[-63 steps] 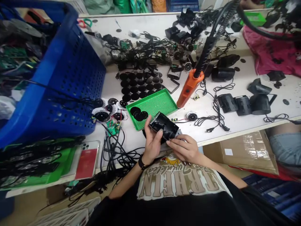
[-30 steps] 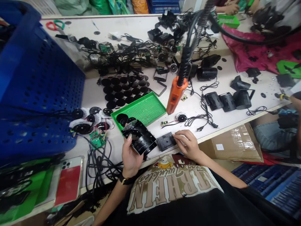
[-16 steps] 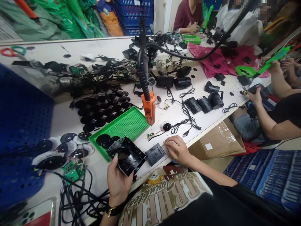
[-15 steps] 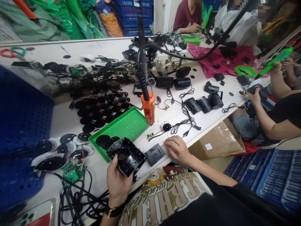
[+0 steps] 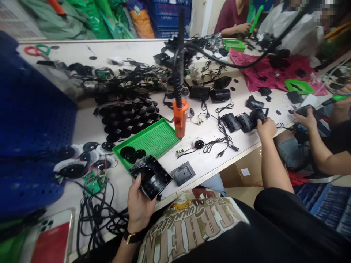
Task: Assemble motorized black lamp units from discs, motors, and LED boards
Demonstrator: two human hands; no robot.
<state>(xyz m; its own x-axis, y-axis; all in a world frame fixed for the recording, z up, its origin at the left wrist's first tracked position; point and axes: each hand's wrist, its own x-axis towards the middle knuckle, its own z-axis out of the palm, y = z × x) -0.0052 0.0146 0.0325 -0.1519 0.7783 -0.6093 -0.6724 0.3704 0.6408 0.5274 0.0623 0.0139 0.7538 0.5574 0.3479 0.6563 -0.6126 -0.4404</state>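
Note:
My left hand grips an open black plastic housing, its hollow side turned up. Beside it on the table lies a flat rectangular black cover. My right hand is stretched out to the right, its fingers closed on a black lamp-like housing at the end of a row of similar black housings. Part of that housing is hidden by the fingers. A round black speaker-like disc with a small circuit board lies beyond the cover.
An orange electric screwdriver hangs over a green perforated tray holding black discs and small screws. Black cables heap at the left near a blue crate. A co-worker's hand holds a black part at the right.
My right hand has moved from beside the flat cover to the black housing at the right and closed on it. The view has shifted slightly; my left hand keeps its housing.

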